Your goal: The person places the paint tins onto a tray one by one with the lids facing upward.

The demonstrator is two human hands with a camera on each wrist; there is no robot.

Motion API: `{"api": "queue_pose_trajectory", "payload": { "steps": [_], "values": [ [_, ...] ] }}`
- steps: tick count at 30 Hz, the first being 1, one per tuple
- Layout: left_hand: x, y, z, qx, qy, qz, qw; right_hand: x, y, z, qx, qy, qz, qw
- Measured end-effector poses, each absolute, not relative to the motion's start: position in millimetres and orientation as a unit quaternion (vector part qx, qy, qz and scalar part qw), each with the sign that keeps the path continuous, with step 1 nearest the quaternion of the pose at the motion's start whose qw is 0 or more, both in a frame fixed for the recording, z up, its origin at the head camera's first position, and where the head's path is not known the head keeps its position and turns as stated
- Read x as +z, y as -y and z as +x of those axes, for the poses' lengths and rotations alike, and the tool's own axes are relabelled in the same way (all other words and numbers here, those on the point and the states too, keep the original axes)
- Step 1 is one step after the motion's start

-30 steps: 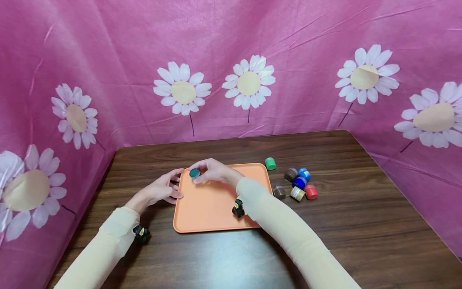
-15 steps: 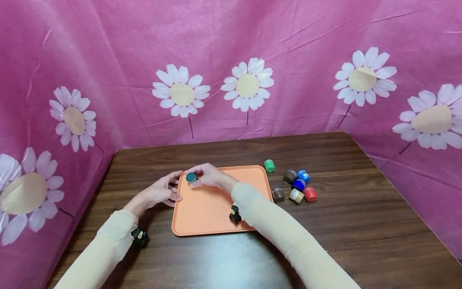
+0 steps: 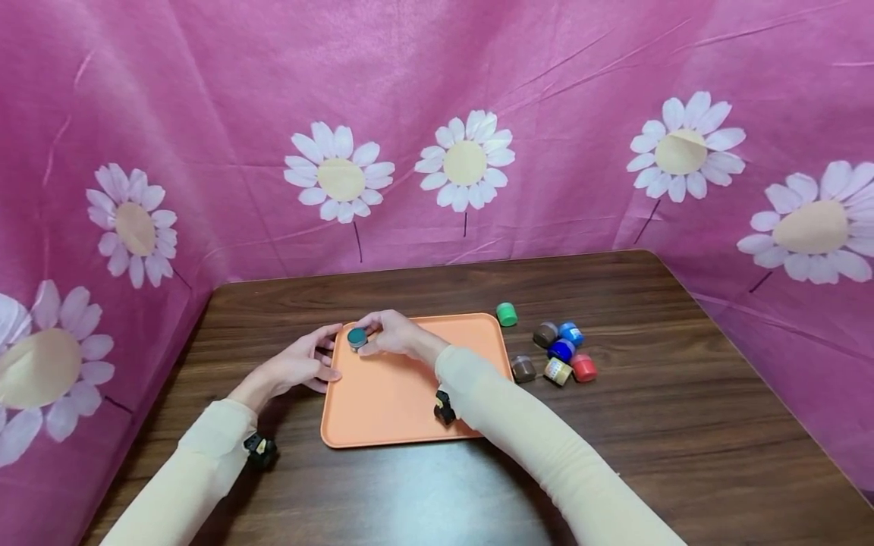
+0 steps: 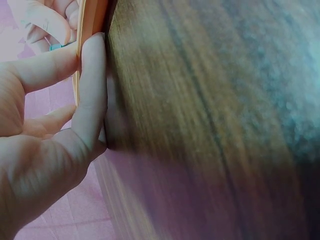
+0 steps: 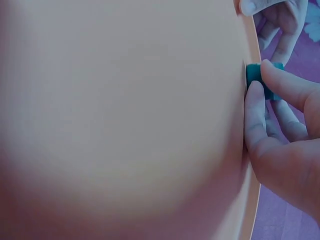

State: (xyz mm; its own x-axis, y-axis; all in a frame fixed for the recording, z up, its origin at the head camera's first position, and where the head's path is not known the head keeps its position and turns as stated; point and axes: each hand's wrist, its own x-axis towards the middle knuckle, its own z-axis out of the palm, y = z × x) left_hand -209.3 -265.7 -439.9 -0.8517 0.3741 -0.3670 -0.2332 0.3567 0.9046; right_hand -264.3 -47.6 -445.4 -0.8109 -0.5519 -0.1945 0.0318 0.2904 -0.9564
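Note:
A small paint jar (image 3: 357,338) with a dark teal lid is at the far left corner of an orange tray (image 3: 382,409). My right hand (image 3: 396,334) pinches it between thumb and fingers. In the right wrist view the teal jar (image 5: 254,73) is upright with its base at the tray's surface, just inside the rim. My left hand (image 3: 295,365) is at the tray's left side, its fingers spread and touching the rim. In the left wrist view, fingertips (image 4: 93,45) lie against the outside of the tray's edge (image 4: 89,22).
Right of the tray, a green jar (image 3: 507,314) stands apart. Close by lie a brown jar (image 3: 523,368), a gold jar (image 3: 558,371), a red jar (image 3: 584,368), blue jars (image 3: 561,349) and another brown jar (image 3: 545,334). A pink flowered curtain surrounds the wooden table (image 3: 683,394).
My right hand has moved the teal jar slightly left and down into the tray's far left corner. My left hand keeps its place at the rim. The whole view has shifted a little.

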Motion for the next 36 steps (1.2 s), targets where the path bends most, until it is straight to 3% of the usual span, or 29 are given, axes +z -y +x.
{"api": "queue_pose_trajectory", "payload": {
  "steps": [22,36],
  "values": [
    [-436.6,262.3,-208.2,0.563,-0.781,0.045,0.266,-444.9,49.4,-262.3,-0.589,-0.752,-0.152,0.253],
    [-437.3,264.1,-207.8,0.563,-0.780,0.038,0.272,-445.0,50.4,-264.8,-0.604,-0.729,-0.150,0.286]
  ]
}}
